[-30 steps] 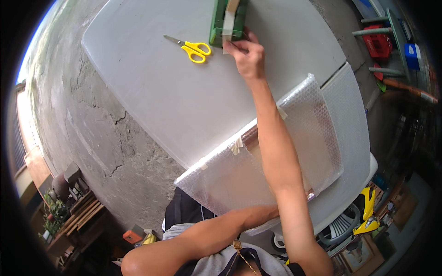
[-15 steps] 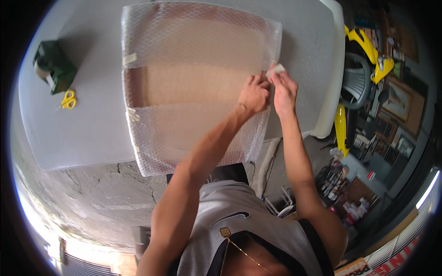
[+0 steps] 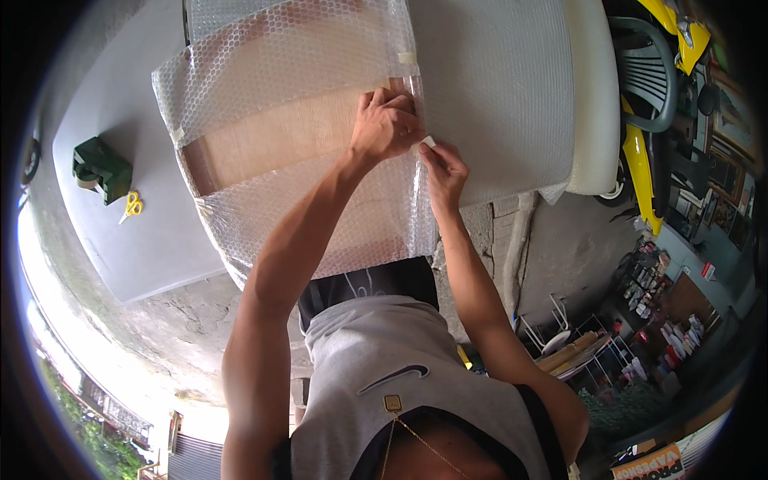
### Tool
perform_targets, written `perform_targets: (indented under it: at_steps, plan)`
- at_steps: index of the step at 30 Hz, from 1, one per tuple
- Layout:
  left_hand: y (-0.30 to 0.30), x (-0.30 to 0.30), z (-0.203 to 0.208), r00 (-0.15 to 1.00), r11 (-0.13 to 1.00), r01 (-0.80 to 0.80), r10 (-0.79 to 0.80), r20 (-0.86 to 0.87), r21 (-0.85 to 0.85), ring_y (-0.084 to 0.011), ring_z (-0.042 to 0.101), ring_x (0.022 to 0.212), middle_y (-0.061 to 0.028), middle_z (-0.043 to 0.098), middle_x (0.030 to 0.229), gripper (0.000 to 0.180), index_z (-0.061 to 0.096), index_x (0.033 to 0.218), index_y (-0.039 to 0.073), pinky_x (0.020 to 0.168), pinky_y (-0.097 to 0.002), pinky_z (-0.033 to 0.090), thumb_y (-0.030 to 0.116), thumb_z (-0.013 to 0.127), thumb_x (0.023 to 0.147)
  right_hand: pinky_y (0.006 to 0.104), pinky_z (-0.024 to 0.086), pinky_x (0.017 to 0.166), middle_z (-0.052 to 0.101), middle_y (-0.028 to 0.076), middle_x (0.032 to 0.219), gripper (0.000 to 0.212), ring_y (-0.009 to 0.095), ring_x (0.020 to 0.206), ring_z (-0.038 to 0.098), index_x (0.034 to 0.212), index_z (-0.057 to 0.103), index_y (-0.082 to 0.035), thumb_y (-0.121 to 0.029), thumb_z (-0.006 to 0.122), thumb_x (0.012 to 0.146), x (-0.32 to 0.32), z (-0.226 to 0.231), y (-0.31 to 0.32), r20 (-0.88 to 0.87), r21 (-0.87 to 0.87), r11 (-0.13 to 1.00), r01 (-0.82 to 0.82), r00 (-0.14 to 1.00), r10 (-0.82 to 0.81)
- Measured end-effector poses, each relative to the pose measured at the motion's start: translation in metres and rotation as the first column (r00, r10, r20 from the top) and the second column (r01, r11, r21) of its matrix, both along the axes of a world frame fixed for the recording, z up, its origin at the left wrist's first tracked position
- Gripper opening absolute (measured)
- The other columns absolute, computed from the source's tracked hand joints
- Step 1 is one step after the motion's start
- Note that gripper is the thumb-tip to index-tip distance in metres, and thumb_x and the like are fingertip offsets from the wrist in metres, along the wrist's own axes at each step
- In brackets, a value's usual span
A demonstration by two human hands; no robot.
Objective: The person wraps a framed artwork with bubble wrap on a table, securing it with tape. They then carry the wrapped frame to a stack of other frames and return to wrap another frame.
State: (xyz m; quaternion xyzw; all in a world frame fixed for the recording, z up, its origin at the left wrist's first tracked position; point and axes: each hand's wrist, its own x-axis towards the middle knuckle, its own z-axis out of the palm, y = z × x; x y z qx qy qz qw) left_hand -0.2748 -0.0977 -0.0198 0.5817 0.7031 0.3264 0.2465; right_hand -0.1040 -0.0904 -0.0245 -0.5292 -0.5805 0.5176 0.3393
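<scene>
Bubble-wrapped flat panel [image 3: 280,152]: brown board under clear bubble sheet, lying on a grey table [image 3: 128,232], its near edge overhanging toward the person. Left hand [image 3: 386,124]: palm down, fingers spread and pressed flat on the wrap at the panel's right edge, where two layers of wrap overlap. Right hand [image 3: 444,170]: just beside the left, fingertips pinched on a small pale strip of tape [image 3: 428,142] at the same edge. Green tape dispenser [image 3: 102,168] and yellow-handled scissors [image 3: 131,206]: on the table's far left, well apart from both hands.
</scene>
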Motion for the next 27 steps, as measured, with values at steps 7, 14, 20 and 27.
perform_targets:
  at_steps: [7, 14, 20, 27]
  plan:
    - [-0.004, -0.004, -0.001, 0.995, 0.995, 0.096, -0.096, -0.026, -0.01, -0.0226, 0.047, 0.105, 0.0049, 0.06, 0.101, 0.021, 0.074, 0.077, 0.019, 0.095, -0.0407, 0.03, 0.037, 0.078, 0.067, 0.0224, 0.043, 0.059, 0.064, 0.0, 0.075, 0.013, 0.006, 0.065, 0.053, 0.093, 0.071, 0.002, -0.007, 0.073, 0.083, -0.007, 0.002, -0.001, 0.029, 0.038, 0.997, 0.073, 0.997, -0.074]
    - [-0.004, -0.006, 0.006, 0.99, 0.985, 0.136, -0.139, -0.025, -0.103, -0.0241, 0.046, 0.109, 0.0007, 0.059, 0.105, 0.031, 0.074, 0.077, 0.018, 0.098, -0.0423, 0.029, 0.043, 0.082, 0.06, 0.0232, 0.042, 0.057, 0.064, 0.0, 0.069, 0.017, 0.007, 0.062, 0.053, 0.091, 0.071, 0.003, -0.013, 0.068, 0.087, -0.011, -0.004, 0.011, -0.005, -0.154, 0.982, 0.109, 0.994, -0.111]
    - [-0.003, -0.003, 0.01, 0.99, 0.979, 0.125, -0.134, -0.05, -0.163, -0.0239, 0.045, 0.112, 0.0014, 0.059, 0.109, 0.029, 0.074, 0.078, 0.018, 0.099, -0.0419, 0.028, 0.041, 0.082, 0.061, 0.0285, 0.044, 0.056, 0.06, 0.004, 0.06, 0.023, 0.006, 0.06, 0.05, 0.09, 0.07, 0.002, -0.02, 0.071, 0.084, -0.007, -0.007, 0.026, 0.191, 0.008, 0.999, -0.049, 0.98, 0.047]
    - [-0.004, -0.001, 0.019, 0.991, 0.983, 0.101, -0.113, -0.076, -0.151, -0.0246, 0.044, 0.116, 0.0005, 0.059, 0.117, 0.029, 0.074, 0.081, 0.019, 0.099, -0.0417, 0.03, 0.039, 0.082, 0.061, 0.0374, 0.048, 0.059, 0.065, 0.012, 0.068, 0.023, 0.024, 0.061, 0.064, 0.095, 0.067, -0.003, -0.022, 0.067, 0.083, -0.01, -0.004, 0.044, 0.317, 0.082, 0.979, -0.189, 0.936, 0.154]
